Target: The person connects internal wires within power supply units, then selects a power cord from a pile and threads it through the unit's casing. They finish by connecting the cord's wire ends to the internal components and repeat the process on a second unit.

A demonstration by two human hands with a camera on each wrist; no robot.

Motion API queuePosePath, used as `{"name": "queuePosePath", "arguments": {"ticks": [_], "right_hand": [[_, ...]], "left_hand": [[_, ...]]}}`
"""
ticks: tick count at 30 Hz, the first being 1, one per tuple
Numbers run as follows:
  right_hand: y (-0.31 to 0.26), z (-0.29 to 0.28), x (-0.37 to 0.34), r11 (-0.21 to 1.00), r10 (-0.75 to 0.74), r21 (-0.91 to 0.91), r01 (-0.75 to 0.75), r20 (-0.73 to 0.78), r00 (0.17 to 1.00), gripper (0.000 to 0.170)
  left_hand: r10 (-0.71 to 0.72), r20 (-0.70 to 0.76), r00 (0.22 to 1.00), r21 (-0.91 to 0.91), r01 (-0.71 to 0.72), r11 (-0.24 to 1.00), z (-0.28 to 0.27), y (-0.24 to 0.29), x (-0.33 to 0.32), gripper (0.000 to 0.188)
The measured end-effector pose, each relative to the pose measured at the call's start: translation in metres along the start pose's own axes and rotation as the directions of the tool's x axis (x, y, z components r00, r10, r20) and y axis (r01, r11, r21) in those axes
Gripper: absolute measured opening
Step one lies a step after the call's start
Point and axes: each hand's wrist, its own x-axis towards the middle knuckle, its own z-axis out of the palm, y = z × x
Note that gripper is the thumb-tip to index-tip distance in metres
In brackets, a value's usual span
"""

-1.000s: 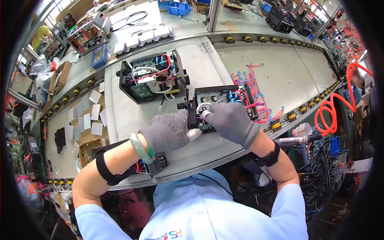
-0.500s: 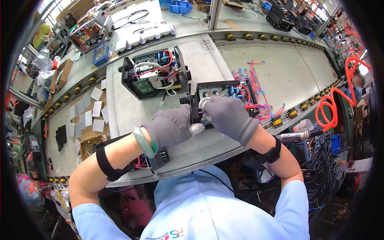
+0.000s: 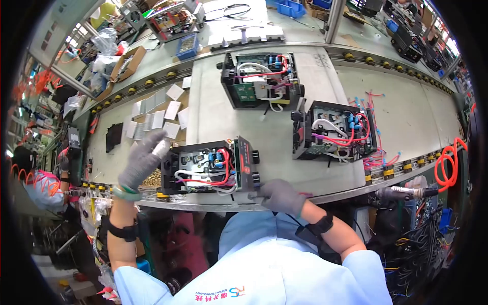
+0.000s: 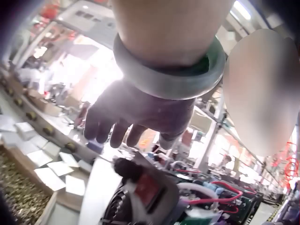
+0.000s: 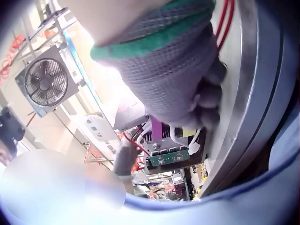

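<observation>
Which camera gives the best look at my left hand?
The left wrist view: the left hand is large and unobstructed there. The head view shows it smaller, from above, beside one end of the nearest open unit. The right wrist view shows only what seems a small, blurred part of it.

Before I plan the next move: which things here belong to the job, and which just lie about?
Likely the job:
- near open unit, between left hand and right hand
- far open unit
- right-side open unit
- loose red wires beside that

Likely just lying about:
- black sheet
- blue bin at the back
- black cables at lower right
</observation>
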Motion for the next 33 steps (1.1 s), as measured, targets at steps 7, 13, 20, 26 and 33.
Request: {"name": "queuePosePath", "arguments": {"ticks": [7,13,20,26,33], "right_hand": [[0.013,-0.034,0.04,0.996,0.034,-0.051,-0.068,-0.499,0.866,0.035],[-0.069,-0.082,-0.02,0.443,0.014,0.896,-0.026,0.022,1.0,0.081],[-0.099,-0.083,-0.012,0.246,-0.091,0.964,0.1,-0.08,0.993,0.111],[-0.109,-0.083,-0.01,0.213,-0.013,0.976,0.037,-0.034,0.999,0.107],[-0.109,-0.076,-0.005,0.193,0.044,0.975,-0.112,0.105,0.993,0.071]], "left_hand": [[-0.155,-0.066,0.986,-0.109,0.147,0.983,0.052,0.046,-0.053,0.033],[0.171,-0.299,0.939,0.032,-0.169,0.985,0.051,0.091,-0.053,0.031],[0.529,0.112,0.841,-0.107,-0.519,0.848,0.094,0.145,-0.041,0.031],[0.67,0.048,0.741,0.282,-0.654,0.702,0.112,0.149,-0.044,0.018],[0.83,0.252,0.497,0.432,-0.826,0.363,0.105,0.137,-0.045,0.023]]}}
